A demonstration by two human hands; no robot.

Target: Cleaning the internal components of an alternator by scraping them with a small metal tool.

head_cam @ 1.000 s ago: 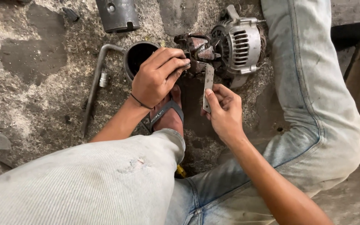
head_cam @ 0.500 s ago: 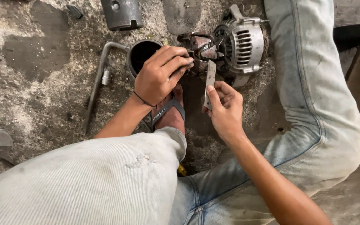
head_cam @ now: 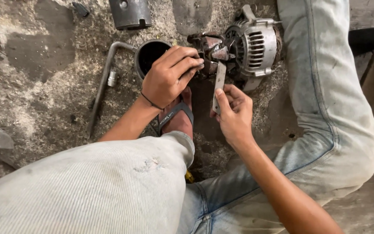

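A grey ribbed alternator [head_cam: 253,45] lies on the dirty floor at the top, with a rusty brown part [head_cam: 208,47] fixed to its left end. My left hand [head_cam: 168,76] grips that rusty part from the left with fingers curled on it. My right hand [head_cam: 234,115] holds a flat metal strip [head_cam: 218,84], like a small file or blade, upright, its tip touching the rusty part. My sandalled foot [head_cam: 176,117] rests on the floor just under the left hand.
A dark round cup-shaped housing [head_cam: 148,54] sits left of the alternator. A bent L-shaped metal wrench [head_cam: 104,82] lies beside it, a dark cylindrical part [head_cam: 130,13] at the top. My legs in light jeans frame the work on both sides.
The right hand has tilted the metal strip a little more upright, its tip staying on the rusty part. The left hand keeps its grip; the view shifted slightly.
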